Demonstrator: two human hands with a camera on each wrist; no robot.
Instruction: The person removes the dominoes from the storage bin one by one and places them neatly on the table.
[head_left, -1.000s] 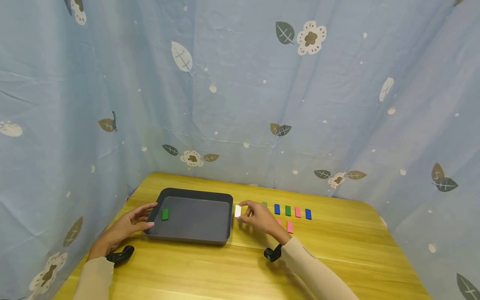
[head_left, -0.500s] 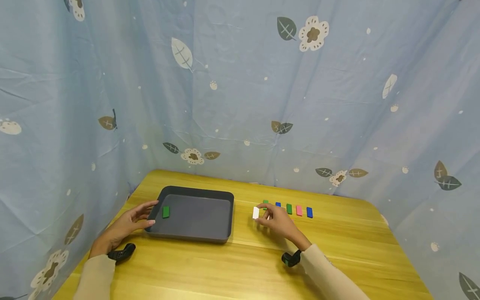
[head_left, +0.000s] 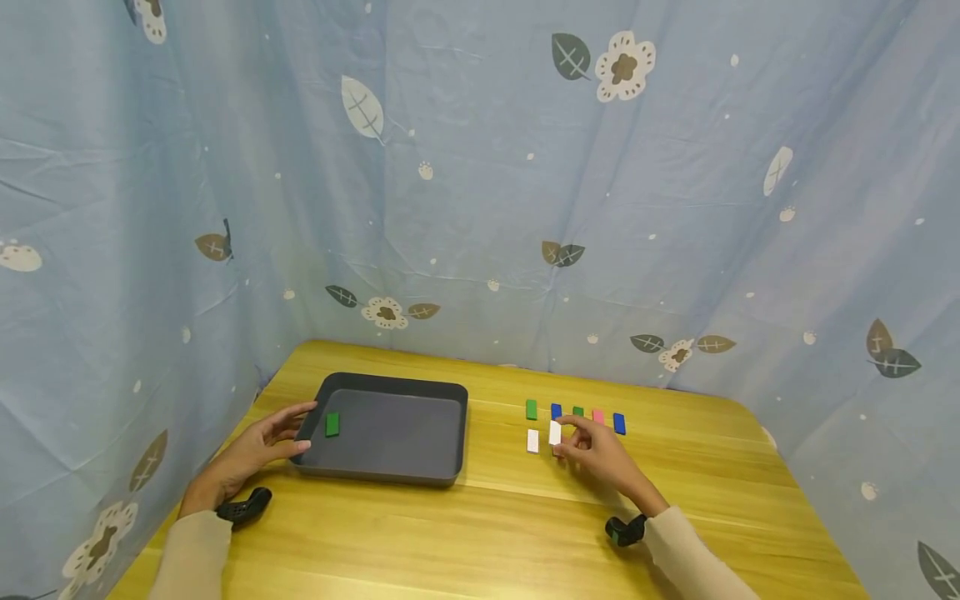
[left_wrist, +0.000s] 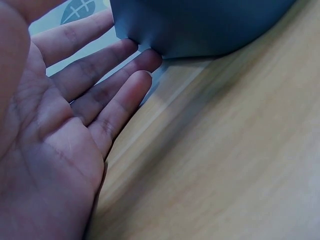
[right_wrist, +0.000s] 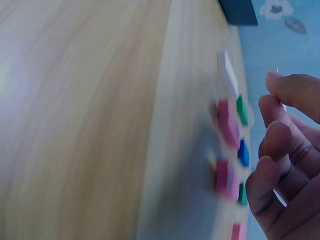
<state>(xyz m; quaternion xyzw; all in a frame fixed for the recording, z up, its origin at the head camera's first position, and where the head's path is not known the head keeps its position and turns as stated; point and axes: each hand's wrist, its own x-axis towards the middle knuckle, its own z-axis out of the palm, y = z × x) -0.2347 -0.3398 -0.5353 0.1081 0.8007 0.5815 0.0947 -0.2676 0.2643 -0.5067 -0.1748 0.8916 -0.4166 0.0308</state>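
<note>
My left hand [head_left: 258, 446] rests at the left end of a dark grey rectangular tray [head_left: 375, 479], thumb and fingers spread. In the left wrist view its fairly straight fingertips [left_wrist: 150, 57] meet the tray's outer wall [left_wrist: 200, 30]. One green block [head_left: 332, 424] lies inside the tray, near the left. Between thumb and fingers, my right hand [head_left: 600, 454] pinches a small white rectangular block [head_left: 555, 432], held over the front row of blocks. A second white block [head_left: 532, 441] lies just left of it. Beneath the fingers, a pink block [right_wrist: 228, 122] shows in the right wrist view.
Behind the right hand runs a row of blocks: a green block [head_left: 531, 409], a blue block [head_left: 557, 411], another green, a pink block [head_left: 597, 416] and a blue block [head_left: 618, 423]. The wooden table [head_left: 420, 542] ends at a patterned blue curtain [head_left: 480, 208].
My right hand has carried the white block rightward, from beside the tray to over the front row. The other white block now shows, uncovered. My left hand has stayed at the tray.
</note>
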